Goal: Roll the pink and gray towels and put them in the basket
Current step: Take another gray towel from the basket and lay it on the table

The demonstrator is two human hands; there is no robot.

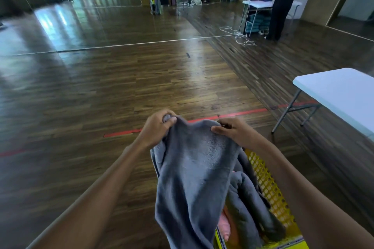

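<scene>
Both hands are up at lower centre of frame, holding the gray towel point(194, 168) by its top edge. Left hand point(159, 127) pinches a bunched corner between thumb and curled fingers. Right hand point(232, 130) grips the edge further right, fingers curled over it. Towel hangs loose and unrolled, its lower part draping over the yellow basket point(269, 188) at bottom right. Pink towel point(224, 223) lies crumpled inside the basket beside more gray cloth; I cannot tell whether that cloth is the same towel or a second one.

Judgement: the step in hand is lifting the towel clear to spread it. I would slide the hands apart until the edge is taut, find both corners, then lay it flat before rolling. White table point(344, 95) at right looks the nearest flat surface.

Risk: the trailing end snags the basket's perforated wall or drags the pink towel out.

Around: red tape line point(222, 116) on the floor just beyond the hands. At upper right a person point(283, 2) stands at a far table, with loose cable point(238, 36) nearby. Neither obstructs.
</scene>
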